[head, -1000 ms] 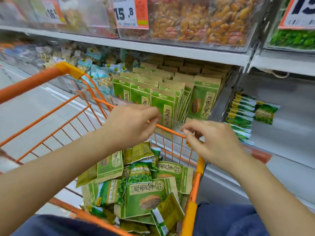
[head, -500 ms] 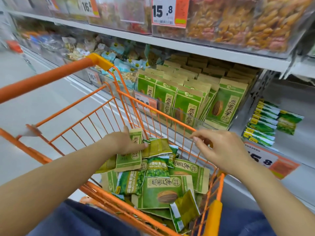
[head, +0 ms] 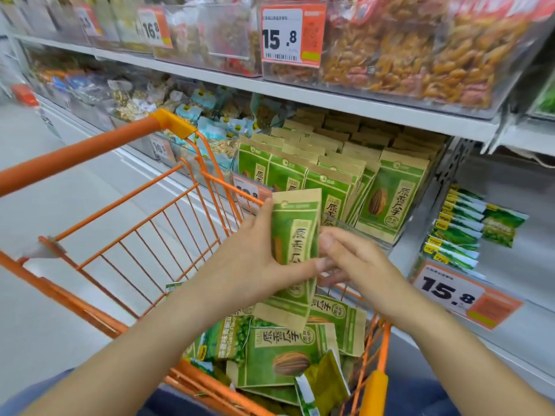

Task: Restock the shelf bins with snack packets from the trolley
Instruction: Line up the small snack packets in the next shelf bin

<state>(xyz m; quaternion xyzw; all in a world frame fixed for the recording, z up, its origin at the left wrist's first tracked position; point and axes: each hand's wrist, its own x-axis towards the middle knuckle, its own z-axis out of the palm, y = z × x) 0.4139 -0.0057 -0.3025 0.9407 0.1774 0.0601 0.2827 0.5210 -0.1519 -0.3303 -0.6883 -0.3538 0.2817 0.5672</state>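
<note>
My left hand (head: 255, 259) grips a green and tan sunflower-seed packet (head: 295, 235), held upright above the orange trolley (head: 168, 223). My right hand (head: 351, 259) touches the packet's right edge with its fingertips. Below, more green packets (head: 282, 355) lie piled in the trolley's basket. Straight ahead, the shelf bin (head: 339, 175) holds several rows of the same packets standing upright.
To the right, a bin holds small green pea packets (head: 468, 229) behind a 15.8 price tag (head: 450, 292). Light blue nut packets (head: 210, 130) fill the bin to the left. The upper shelf carries clear bins of orange snacks (head: 420, 55). Grey floor shows at left.
My left hand took a packet from the trolley's pile and lifted it up toward the shelf. My right hand moved left to meet it. The view shifted left.
</note>
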